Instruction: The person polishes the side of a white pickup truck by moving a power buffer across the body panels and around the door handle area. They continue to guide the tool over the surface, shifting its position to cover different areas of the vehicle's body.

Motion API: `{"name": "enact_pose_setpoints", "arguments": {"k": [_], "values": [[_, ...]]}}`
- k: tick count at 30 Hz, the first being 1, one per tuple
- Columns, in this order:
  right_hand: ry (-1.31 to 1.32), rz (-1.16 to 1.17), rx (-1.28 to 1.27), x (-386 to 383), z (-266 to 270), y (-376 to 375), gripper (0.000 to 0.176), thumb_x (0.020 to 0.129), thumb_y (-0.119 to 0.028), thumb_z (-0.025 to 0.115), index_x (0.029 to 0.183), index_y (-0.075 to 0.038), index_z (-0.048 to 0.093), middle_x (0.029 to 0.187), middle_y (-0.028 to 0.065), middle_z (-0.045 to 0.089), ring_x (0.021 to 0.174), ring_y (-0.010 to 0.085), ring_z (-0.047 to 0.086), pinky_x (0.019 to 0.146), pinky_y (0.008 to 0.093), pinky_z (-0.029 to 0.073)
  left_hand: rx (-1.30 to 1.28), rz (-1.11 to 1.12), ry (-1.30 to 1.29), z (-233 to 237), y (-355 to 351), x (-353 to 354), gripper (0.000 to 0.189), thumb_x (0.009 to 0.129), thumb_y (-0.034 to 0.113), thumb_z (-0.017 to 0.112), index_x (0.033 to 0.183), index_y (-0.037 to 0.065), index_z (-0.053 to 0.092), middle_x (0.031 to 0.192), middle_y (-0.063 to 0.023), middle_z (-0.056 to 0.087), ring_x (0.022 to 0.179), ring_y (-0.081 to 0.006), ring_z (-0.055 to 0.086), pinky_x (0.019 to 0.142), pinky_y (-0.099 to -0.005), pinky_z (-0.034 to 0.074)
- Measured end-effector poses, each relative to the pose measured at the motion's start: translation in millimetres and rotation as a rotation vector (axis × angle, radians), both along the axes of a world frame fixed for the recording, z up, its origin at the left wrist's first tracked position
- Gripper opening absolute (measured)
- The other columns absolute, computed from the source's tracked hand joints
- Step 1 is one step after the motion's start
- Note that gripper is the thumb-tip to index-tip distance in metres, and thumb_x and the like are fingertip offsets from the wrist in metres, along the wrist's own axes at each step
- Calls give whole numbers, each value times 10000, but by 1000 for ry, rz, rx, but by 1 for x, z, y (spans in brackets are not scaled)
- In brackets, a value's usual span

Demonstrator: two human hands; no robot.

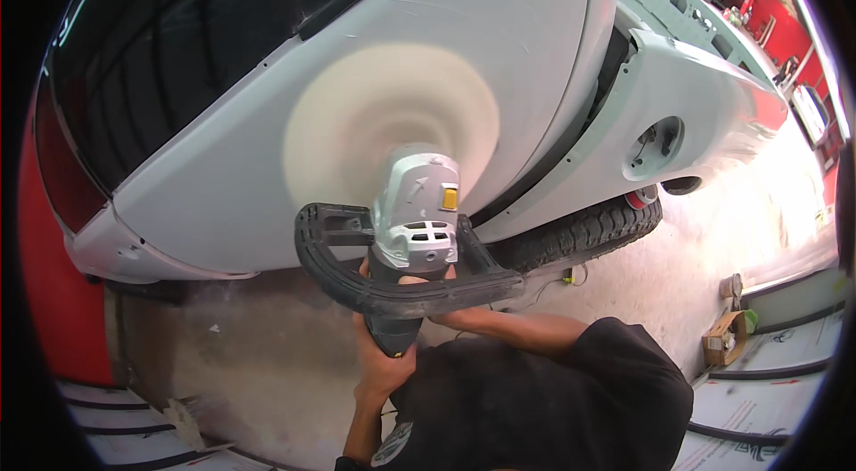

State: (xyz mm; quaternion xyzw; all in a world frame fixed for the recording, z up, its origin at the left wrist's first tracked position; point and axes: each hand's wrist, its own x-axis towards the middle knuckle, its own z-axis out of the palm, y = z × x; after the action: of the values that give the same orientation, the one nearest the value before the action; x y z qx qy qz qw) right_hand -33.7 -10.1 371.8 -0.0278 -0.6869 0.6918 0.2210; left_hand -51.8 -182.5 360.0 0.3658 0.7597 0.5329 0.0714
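Observation:
A silver and black power polisher (pixel 417 204) with a yellow button sits upright in the centre, its pale round pad (pixel 334 119) blurred by spinning against the white car body panel (pixel 223 221). A black loop handle (pixel 401 297) surrounds its middle. My left hand (pixel 385 366) is wrapped round the dark lower grip of the polisher. My right hand (pixel 444 311) closes round the tool's body just above that, partly hidden behind the loop handle.
A dark car window (pixel 178 52) is at upper left. At right are a separate white panel (pixel 687 97) and a black tyre (pixel 580 235). A cardboard box (pixel 724 339) stands on the floor at lower right. A red wall (pixel 67 319) borders the left.

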Motion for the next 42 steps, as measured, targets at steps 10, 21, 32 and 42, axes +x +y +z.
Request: {"name": "enact_pose_setpoints", "arguments": {"k": [10,21,32,42], "values": [[42,-46,133,-44,-2,-12,637,969,-255,693,1425,16,341,1261,171,588,1125,260,597,979,406,496,71,203,74,24,-13,5,1078,707,23,759,1586,-65,141,1438,-267,423,1371,-393,452,1173,-441,323],[9,-62,137,17,76,21,520,972,-212,709,1358,20,451,1293,141,555,1179,215,554,1022,374,462,96,80,2,87,17,28,1070,736,-103,650,1632,-2,74,1493,-200,372,1370,-274,435,1131,-351,358],[32,60,-394,0,98,17,290,967,-114,635,1207,46,665,1200,136,704,1116,228,649,1019,368,498,83,142,52,101,19,32,1044,743,-97,644,1628,-7,97,1545,-208,331,1445,-294,370,1173,-372,301],[56,105,-386,-1,99,15,336,995,-184,652,1263,17,636,1238,96,677,1135,185,630,1024,364,503,111,138,-12,101,19,38,1044,745,-96,638,1629,-6,90,1567,-214,311,1458,-302,355,1180,-376,293]]}}
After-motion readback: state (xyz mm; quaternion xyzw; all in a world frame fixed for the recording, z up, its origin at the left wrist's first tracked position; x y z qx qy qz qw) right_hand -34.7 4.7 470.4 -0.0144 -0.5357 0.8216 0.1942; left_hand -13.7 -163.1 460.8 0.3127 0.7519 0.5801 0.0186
